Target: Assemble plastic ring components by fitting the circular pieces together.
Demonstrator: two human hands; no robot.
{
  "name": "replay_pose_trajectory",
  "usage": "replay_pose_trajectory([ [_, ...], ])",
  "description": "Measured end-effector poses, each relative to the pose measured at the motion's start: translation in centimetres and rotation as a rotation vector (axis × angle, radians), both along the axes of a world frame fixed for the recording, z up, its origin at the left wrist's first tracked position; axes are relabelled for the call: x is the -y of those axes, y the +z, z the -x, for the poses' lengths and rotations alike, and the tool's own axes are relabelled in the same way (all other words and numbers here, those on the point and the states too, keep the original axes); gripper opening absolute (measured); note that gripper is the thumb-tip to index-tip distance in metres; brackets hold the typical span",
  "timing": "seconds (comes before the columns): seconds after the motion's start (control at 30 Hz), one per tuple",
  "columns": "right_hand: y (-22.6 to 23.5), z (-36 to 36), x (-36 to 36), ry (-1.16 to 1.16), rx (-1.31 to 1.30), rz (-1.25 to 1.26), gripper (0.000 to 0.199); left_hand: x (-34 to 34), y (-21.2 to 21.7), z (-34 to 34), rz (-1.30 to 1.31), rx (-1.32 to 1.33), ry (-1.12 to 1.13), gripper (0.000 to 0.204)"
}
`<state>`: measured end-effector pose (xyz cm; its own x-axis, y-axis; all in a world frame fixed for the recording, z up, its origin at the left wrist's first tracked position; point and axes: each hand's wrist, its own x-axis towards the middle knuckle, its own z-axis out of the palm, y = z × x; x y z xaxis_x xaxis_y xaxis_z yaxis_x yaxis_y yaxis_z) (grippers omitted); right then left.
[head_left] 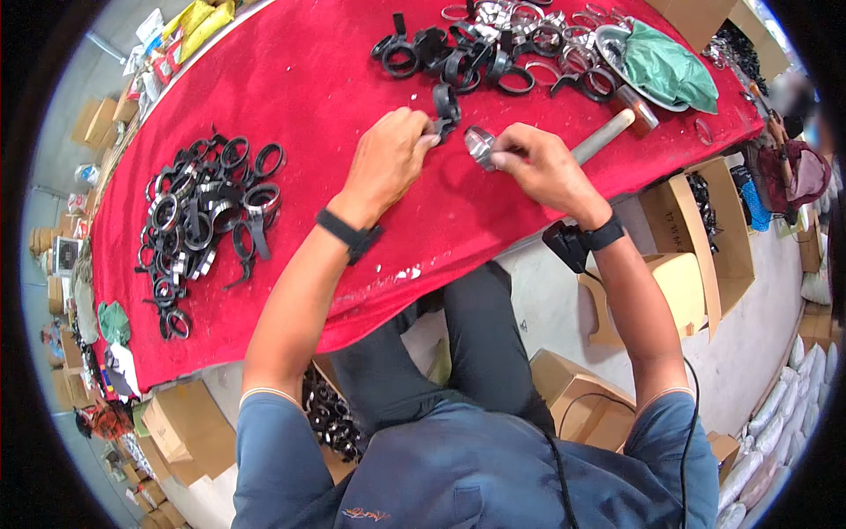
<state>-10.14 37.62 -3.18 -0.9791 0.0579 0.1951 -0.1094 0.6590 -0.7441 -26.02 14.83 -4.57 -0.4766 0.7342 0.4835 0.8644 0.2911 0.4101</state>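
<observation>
My left hand [388, 159] is closed, thumb and fingers pinching a black ring clamp with a tab [447, 106] above the red cloth. Close by on the right, my right hand [545, 167] grips a shiny silver metal ring [480, 148] between thumb and fingers. The two parts are apart. Beyond my hands lies a heap of black ring clamps [458, 66], with loose silver rings [529, 31] mixed in behind. A larger pile of black clamps, several with silver rings in them, [196, 220] is spread at the left of the table.
A hammer [604, 138] lies right of my right hand, its head toward the far right. Behind it, a green cloth [665, 66] rests on a metal dish [610, 44]. The red-covered table [308, 97] ends near my lap. Open cardboard boxes [679, 220] stand on the right.
</observation>
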Motion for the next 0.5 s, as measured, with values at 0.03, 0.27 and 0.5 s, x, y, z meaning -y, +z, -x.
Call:
replay_pose_trajectory([
  [0.03,-0.4,0.0,1.3,0.058,-0.204,-0.203,0.016,2.2,0.0,-0.9,0.05,-0.023,-0.009,0.013],
  [0.27,-2.4,-1.3,6.0,-0.102,-0.029,0.312,0.019,10.2,-1.5,-3.3,0.13,-0.027,0.066,0.018],
  [0.5,-3.1,-2.8,12.4,-0.173,-0.019,0.809,0.02,6.8,3.5,-10.1,-0.07,0.133,0.077,0.087],
])
